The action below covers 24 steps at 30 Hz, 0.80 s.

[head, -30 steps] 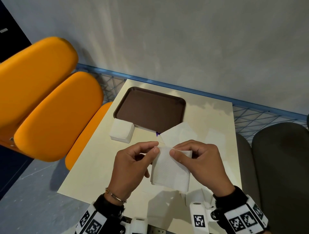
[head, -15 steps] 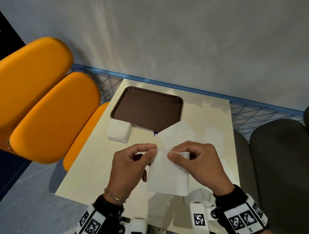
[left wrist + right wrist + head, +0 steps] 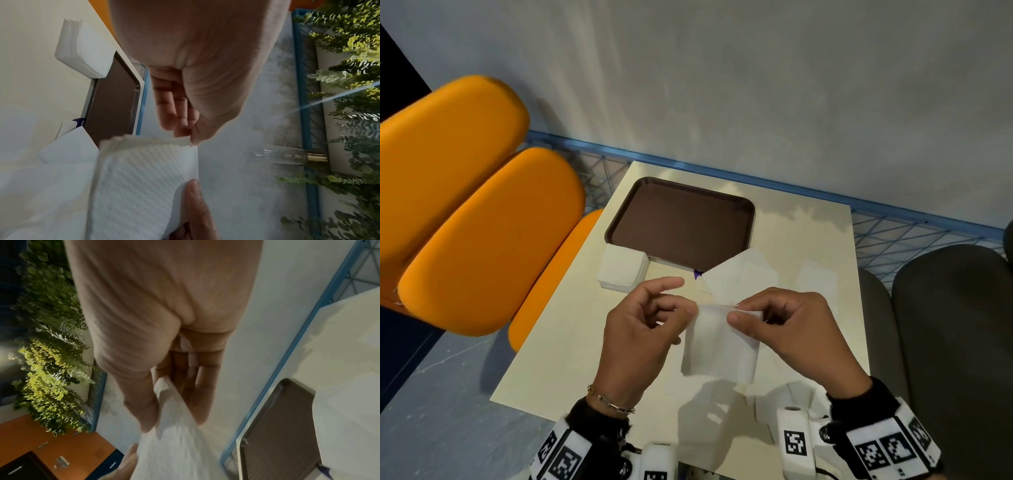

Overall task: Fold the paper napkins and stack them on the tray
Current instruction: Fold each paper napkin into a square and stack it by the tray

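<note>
You wear black sleeves [image 3: 859, 397] on both arms. Your left hand [image 3: 640, 339] carries a thin chain bracelet [image 3: 610, 402] at the wrist. White bands [image 3: 887, 448] printed with black square code markers wrap both wrists, and a white camera block [image 3: 795, 442] with its own marker sits beside your right hand [image 3: 791, 329].

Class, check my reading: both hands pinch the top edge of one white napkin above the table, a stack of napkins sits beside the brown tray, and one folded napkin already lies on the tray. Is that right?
Not quite. The head view shows the brown tray holding no napkin. The rest stands: the left hand and right hand pinch the napkin by its top edge, and the stack sits beside the tray.
</note>
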Each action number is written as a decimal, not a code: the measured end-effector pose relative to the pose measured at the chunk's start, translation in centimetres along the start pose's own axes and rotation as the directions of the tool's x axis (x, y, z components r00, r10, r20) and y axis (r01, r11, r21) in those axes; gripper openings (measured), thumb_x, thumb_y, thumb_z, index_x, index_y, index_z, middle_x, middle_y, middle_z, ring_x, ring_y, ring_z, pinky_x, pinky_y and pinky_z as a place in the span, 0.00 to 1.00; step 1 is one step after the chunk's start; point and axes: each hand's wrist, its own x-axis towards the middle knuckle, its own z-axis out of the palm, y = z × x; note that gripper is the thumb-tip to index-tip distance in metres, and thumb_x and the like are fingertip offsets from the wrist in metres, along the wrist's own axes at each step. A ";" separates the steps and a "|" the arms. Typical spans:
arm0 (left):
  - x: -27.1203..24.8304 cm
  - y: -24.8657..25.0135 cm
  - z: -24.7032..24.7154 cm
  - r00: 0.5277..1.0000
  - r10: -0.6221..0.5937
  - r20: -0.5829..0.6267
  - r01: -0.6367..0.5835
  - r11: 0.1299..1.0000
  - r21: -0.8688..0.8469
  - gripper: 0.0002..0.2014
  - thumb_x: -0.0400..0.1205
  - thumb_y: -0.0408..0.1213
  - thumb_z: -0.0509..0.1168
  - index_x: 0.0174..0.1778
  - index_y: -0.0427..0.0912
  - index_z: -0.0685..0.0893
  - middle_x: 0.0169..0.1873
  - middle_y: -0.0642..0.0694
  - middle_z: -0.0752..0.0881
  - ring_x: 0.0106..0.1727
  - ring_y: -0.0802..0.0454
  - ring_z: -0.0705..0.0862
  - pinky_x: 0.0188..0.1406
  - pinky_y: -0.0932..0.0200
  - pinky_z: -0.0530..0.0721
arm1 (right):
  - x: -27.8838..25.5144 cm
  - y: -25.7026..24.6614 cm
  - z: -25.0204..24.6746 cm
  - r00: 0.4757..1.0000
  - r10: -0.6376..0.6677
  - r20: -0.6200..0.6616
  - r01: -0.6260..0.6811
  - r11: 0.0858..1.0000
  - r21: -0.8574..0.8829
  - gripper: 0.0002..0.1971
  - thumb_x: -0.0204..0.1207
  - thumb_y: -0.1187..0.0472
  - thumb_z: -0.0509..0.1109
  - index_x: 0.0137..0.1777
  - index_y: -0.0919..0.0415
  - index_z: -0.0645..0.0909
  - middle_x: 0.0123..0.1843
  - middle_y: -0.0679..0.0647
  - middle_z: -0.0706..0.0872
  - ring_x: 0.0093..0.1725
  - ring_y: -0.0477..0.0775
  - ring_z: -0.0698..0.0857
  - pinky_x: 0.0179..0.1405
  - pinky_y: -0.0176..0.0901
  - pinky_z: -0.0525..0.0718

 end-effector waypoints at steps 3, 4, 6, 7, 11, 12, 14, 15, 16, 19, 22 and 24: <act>0.3 0.0 -0.3 0.999 0.038 0.031 -0.040 0.999 0.037 0.18 0.81 0.31 0.77 0.65 0.50 0.84 0.44 0.47 0.95 0.48 0.48 0.93 0.53 0.56 0.92 | 0.2 0.0 -0.8 1.000 -0.015 0.019 0.017 0.997 -0.080 0.04 0.72 0.54 0.87 0.39 0.49 0.95 0.40 0.45 0.95 0.36 0.47 0.89 0.41 0.42 0.88; 0.4 0.0 -0.3 0.997 0.063 0.041 -0.066 0.995 0.074 0.19 0.82 0.31 0.76 0.65 0.51 0.83 0.44 0.49 0.95 0.49 0.49 0.93 0.54 0.60 0.91 | 0.2 0.0 -1.0 0.999 -0.023 0.033 0.026 0.995 -0.099 0.04 0.72 0.54 0.87 0.39 0.49 0.95 0.40 0.44 0.95 0.37 0.48 0.90 0.42 0.43 0.89; 0.5 0.0 -0.2 0.993 0.108 0.055 -0.114 0.984 0.139 0.19 0.82 0.32 0.76 0.65 0.52 0.82 0.44 0.52 0.94 0.50 0.52 0.92 0.53 0.68 0.87 | 0.4 -0.1 -1.4 0.999 -0.012 0.049 0.017 0.996 -0.092 0.04 0.71 0.55 0.88 0.40 0.49 0.95 0.39 0.46 0.95 0.38 0.50 0.92 0.43 0.45 0.91; 0.5 0.0 -0.1 0.991 0.119 0.056 -0.127 0.979 0.157 0.19 0.82 0.33 0.76 0.65 0.53 0.82 0.45 0.53 0.94 0.51 0.53 0.92 0.53 0.69 0.87 | 0.5 0.0 -1.6 0.999 0.000 0.042 0.002 0.998 -0.067 0.05 0.70 0.56 0.89 0.40 0.51 0.95 0.39 0.47 0.95 0.37 0.49 0.92 0.42 0.43 0.91; 0.8 -0.3 -0.1 0.992 0.119 0.051 -0.124 0.983 0.133 0.19 0.83 0.34 0.76 0.67 0.53 0.81 0.47 0.52 0.93 0.51 0.50 0.92 0.54 0.61 0.90 | 0.9 0.9 -1.5 0.997 0.071 -0.007 -0.068 0.978 0.196 0.12 0.65 0.63 0.90 0.47 0.58 0.93 0.41 0.58 0.94 0.40 0.53 0.90 0.46 0.46 0.93; 0.8 -0.3 -0.2 0.992 0.117 0.042 -0.122 0.985 0.122 0.19 0.83 0.34 0.75 0.67 0.52 0.81 0.47 0.50 0.93 0.50 0.49 0.92 0.55 0.59 0.91 | 1.0 1.2 -1.3 0.996 0.093 -0.012 -0.086 0.959 0.270 0.14 0.65 0.64 0.89 0.49 0.60 0.92 0.42 0.60 0.94 0.41 0.55 0.90 0.46 0.47 0.93; 0.9 -0.4 -0.2 0.994 0.111 0.017 -0.112 0.988 0.102 0.19 0.83 0.32 0.75 0.67 0.52 0.81 0.46 0.49 0.94 0.50 0.48 0.93 0.55 0.56 0.92 | 1.2 1.6 -0.8 0.990 0.139 -0.014 -0.123 0.918 0.377 0.16 0.66 0.66 0.87 0.53 0.63 0.91 0.42 0.63 0.94 0.41 0.58 0.91 0.47 0.49 0.92; 0.9 -0.4 -0.1 0.994 0.107 0.008 -0.107 0.989 0.101 0.19 0.83 0.32 0.75 0.66 0.52 0.80 0.46 0.49 0.94 0.50 0.48 0.93 0.55 0.55 0.92 | 1.3 1.7 -0.6 0.987 0.160 -0.016 -0.140 0.904 0.404 0.16 0.68 0.68 0.86 0.55 0.64 0.90 0.43 0.64 0.94 0.41 0.59 0.91 0.47 0.50 0.92; 0.9 -0.5 -0.1 0.995 0.104 -0.001 -0.103 0.989 0.107 0.19 0.83 0.32 0.75 0.66 0.53 0.80 0.46 0.50 0.94 0.51 0.49 0.93 0.56 0.54 0.92 | 1.4 1.9 -0.4 0.983 0.181 -0.020 -0.155 0.891 0.427 0.15 0.70 0.70 0.84 0.56 0.64 0.89 0.44 0.65 0.95 0.41 0.60 0.91 0.48 0.52 0.91; 1.0 -0.8 -0.1 0.995 0.086 -0.040 -0.081 0.990 0.116 0.20 0.82 0.32 0.75 0.65 0.56 0.80 0.45 0.52 0.94 0.50 0.50 0.93 0.56 0.52 0.92 | 1.7 2.1 0.2 0.971 0.240 -0.009 -0.204 0.844 0.496 0.17 0.75 0.67 0.80 0.64 0.61 0.87 0.50 0.67 0.95 0.45 0.59 0.93 0.48 0.51 0.90; 1.1 -1.2 -0.2 0.993 0.082 -0.080 -0.069 0.986 0.154 0.20 0.82 0.32 0.76 0.64 0.58 0.80 0.45 0.53 0.94 0.50 0.53 0.93 0.56 0.51 0.93 | 1.8 2.2 0.9 0.957 0.262 0.123 -0.288 0.813 0.505 0.26 0.75 0.57 0.80 0.73 0.56 0.83 0.55 0.65 0.95 0.55 0.61 0.94 0.55 0.52 0.92; 1.1 -1.6 -0.3 0.991 0.084 -0.102 -0.063 0.978 0.197 0.21 0.82 0.33 0.76 0.64 0.59 0.80 0.45 0.55 0.93 0.49 0.54 0.93 0.55 0.50 0.93 | 1.6 2.4 1.4 0.941 0.266 0.208 -0.331 0.851 0.408 0.26 0.74 0.56 0.83 0.73 0.54 0.83 0.54 0.62 0.95 0.55 0.61 0.94 0.58 0.54 0.91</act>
